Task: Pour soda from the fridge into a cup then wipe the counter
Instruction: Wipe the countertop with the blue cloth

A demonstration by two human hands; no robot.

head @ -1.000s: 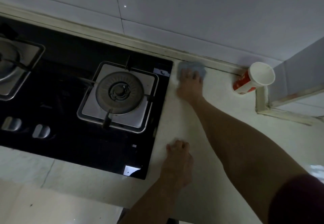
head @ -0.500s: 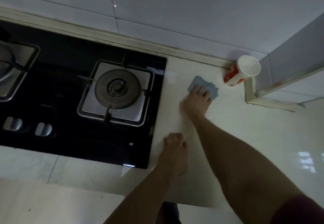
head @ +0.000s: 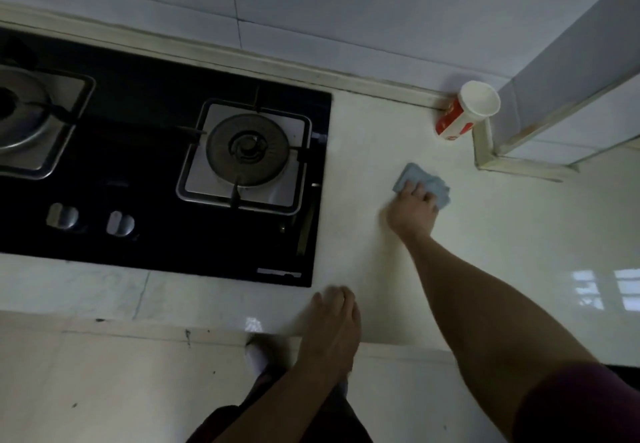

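My right hand [head: 412, 212] presses flat on the blue cloth [head: 417, 174]. The cup [head: 465, 113] stands behind it, to the right. My left hand [head: 332, 324] leans on the counter [head: 519, 234], fingers curled, empty.

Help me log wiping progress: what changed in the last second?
The right hand, pressing the blue cloth, slid it from the wall by the hob toward the front and right. Nothing taken or released. Left hand on the counter edge and cup stayed put.
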